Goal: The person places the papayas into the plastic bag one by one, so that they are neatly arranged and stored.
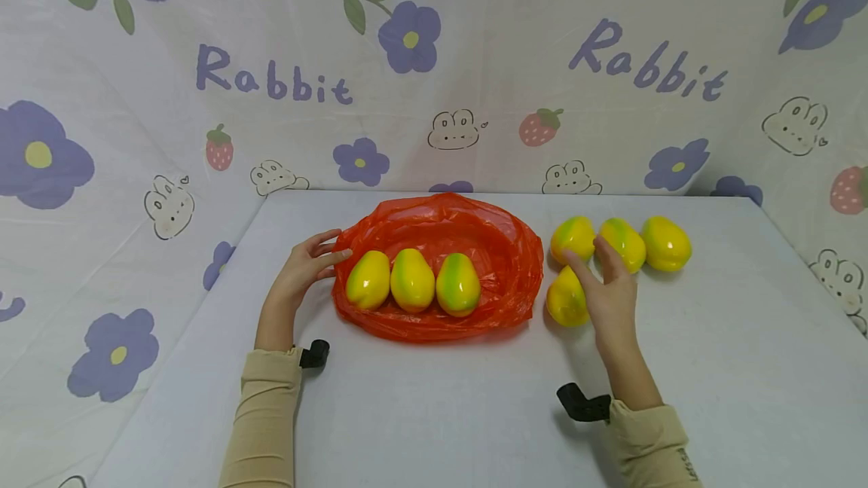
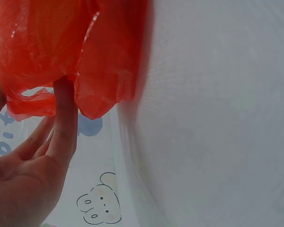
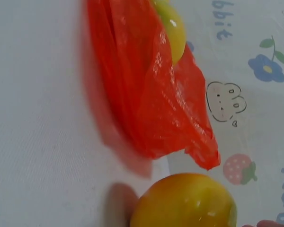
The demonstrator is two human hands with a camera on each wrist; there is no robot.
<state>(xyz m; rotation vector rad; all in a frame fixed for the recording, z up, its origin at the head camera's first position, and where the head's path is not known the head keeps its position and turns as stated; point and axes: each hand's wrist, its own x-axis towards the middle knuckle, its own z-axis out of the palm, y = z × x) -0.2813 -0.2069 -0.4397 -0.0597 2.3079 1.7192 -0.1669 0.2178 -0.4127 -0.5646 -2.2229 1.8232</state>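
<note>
A red plastic bag (image 1: 434, 331) lies spread open on the table, with three shiny yellow-green mangoes (image 1: 412, 281) side by side in it. My left hand (image 1: 298, 269) holds the bag's left rim, thumb over the edge and fingers against the outside. In the left wrist view one finger (image 2: 64, 123) meets the red film. Right of the bag, my right hand (image 1: 613, 300) hovers with thumb and fingers spread beside a single mango (image 1: 566, 298). That mango (image 3: 187, 203) shows an orange blush in the right wrist view; only bits of fingertips appear there.
Behind the right hand, three more mangoes (image 1: 666, 244) stand in a row on the white table (image 1: 434, 413). A patterned cloth (image 1: 502, 36) hangs at the table's back edge. Black wrist mounts (image 1: 585, 404) stick out from both sleeves.
</note>
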